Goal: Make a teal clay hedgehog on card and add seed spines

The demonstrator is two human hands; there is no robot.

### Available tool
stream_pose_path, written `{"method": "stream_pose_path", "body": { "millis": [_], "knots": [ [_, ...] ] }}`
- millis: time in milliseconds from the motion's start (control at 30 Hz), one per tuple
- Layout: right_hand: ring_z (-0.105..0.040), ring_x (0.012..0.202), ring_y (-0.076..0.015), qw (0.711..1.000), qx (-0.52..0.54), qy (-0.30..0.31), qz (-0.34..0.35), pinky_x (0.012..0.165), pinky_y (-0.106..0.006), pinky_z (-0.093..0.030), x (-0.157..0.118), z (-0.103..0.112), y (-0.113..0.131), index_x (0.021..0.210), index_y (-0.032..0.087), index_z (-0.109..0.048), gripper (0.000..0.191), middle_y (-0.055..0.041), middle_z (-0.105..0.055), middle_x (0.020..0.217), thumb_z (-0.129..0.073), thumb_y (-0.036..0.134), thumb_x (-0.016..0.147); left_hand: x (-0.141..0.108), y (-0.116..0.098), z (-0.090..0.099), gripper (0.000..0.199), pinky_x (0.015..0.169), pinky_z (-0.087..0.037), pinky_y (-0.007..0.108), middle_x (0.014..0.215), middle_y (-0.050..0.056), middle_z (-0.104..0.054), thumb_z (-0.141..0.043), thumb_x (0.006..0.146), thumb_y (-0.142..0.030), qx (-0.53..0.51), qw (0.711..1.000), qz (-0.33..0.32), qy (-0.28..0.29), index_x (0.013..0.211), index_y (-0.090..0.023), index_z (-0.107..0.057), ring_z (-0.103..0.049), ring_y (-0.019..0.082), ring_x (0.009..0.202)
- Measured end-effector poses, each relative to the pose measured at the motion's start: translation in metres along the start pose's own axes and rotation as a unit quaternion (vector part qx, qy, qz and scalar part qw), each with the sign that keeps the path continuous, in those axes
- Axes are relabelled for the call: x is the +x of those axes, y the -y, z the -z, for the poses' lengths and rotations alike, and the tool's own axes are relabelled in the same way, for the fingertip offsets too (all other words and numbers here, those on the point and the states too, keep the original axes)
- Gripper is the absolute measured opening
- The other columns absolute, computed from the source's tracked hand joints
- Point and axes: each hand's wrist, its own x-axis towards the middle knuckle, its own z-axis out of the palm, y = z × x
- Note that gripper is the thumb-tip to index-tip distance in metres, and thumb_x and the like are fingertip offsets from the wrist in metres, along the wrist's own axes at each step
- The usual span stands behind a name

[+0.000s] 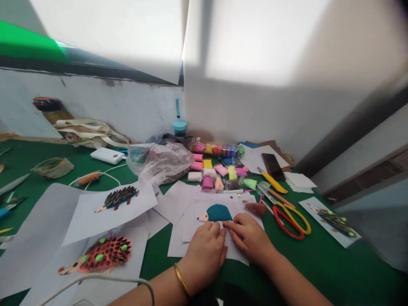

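A teal clay hedgehog shape (219, 212) with a pale, pointed face lies on a white sheet (188, 231). My left hand (207, 246) rests at its lower edge, fingers curled and pressed together. From the other side my right hand (250, 236) reaches in, index finger forward and the other fingers bent. The fingertips of both hands meet just below the teal body; whatever small thing is between them is hidden. Beside my right hand sits a packet of brown clay (256, 208).
Colourful clay packets (208, 182) and a plastic bag (162, 161) lie behind the sheet. To the right are scissors (291, 221), a yellow cutter (273, 182), a phone (273, 166) and a seed-covered hedgehog card (331, 221). Two hedgehog pictures (117, 198) lie left; a white cable (105, 277) crosses the front.
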Motion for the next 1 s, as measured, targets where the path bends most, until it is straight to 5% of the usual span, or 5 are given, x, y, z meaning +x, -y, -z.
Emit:
{"method": "stream_pose_path", "body": {
  "millis": [1000],
  "knots": [
    [-0.053, 0.083, -0.0189, 0.999, 0.007, -0.017, 0.050, 0.074, -0.034, -0.042, -0.0033, 0.0003, 0.0021, 0.113, 0.023, -0.070, 0.028, -0.0064, -0.058, 0.089, -0.054, 0.017, 0.090, -0.0011, -0.0006, -0.0002, 0.028, 0.083, -0.051, 0.044, 0.104, 0.010, -0.059, -0.053, 0.089, -0.023, 0.010, 1.000, -0.015, -0.023, 0.115, -0.014, -0.060, -0.053, 0.027, 0.095]
  ]
}}
